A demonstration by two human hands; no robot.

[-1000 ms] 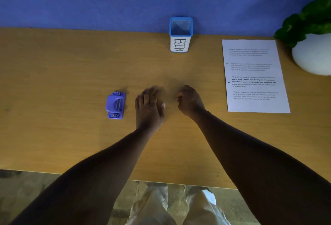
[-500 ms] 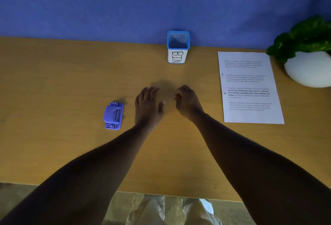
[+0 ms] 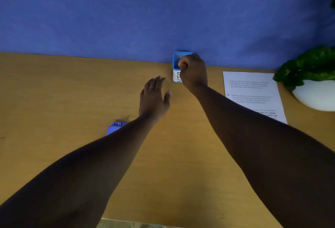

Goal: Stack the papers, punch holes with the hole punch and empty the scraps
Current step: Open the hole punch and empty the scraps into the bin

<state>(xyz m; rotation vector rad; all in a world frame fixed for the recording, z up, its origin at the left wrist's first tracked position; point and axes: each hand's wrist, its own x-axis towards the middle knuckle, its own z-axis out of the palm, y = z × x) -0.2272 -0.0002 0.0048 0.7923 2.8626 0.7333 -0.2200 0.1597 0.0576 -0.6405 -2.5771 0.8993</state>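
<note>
A small blue-rimmed white bin (image 3: 175, 64) stands at the back of the wooden desk (image 3: 54, 100) against the blue wall. My right hand (image 3: 193, 72) is over its opening, fingers pinched closed; what they hold is too small to see. My left hand (image 3: 154, 98) hovers flat and open over the desk, to the left of the bin. The purple hole punch (image 3: 115, 127) lies on the desk, partly hidden by my left forearm. The stack of printed papers (image 3: 253, 93) lies to the right, its near end covered by my right forearm.
A green plant (image 3: 306, 66) in a round white pot (image 3: 315, 96) sits at the far right, touching the papers' corner. The blue wall runs along the desk's far edge. The desk's near edge shows at the bottom.
My right hand has gone from the desk's middle up to the bin's opening, fingers still pinched. My left hand has moved forward a little and lifted. The view has tilted upward.
</note>
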